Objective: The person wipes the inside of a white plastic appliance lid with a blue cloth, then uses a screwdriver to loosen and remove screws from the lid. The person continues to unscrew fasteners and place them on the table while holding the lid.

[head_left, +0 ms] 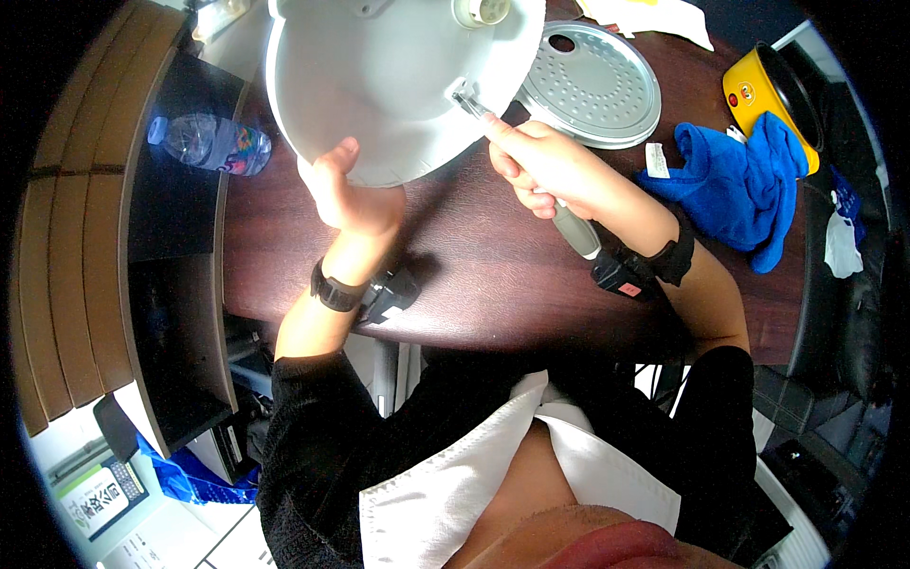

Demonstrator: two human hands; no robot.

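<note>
My left hand [351, 194] grips the near rim of a large white bowl-shaped shell [379, 104], thumb on its inner side and fingers hidden beneath. The shell is tilted with its hollow inside toward me, and a small round cream fitting [483, 9] shows near its far edge. My right hand [545, 171] is closed around a grey-handled tool [574, 230] with a narrow metal tip. That tip meets or nearly meets a small raised part [458, 88] inside the shell; contact and the tool's exact kind are unclear. Behind my right hand lies a round grey dimpled lid [607, 85] with one dark hole.
A blue towel [730, 190] lies at the right, against a yellow pot [758, 90] with a dark inside. To the left, a clear plastic bottle [209, 144] rests on its side beside brown boxes [85, 209]. The dark wooden table [455, 275] has its near edge before me.
</note>
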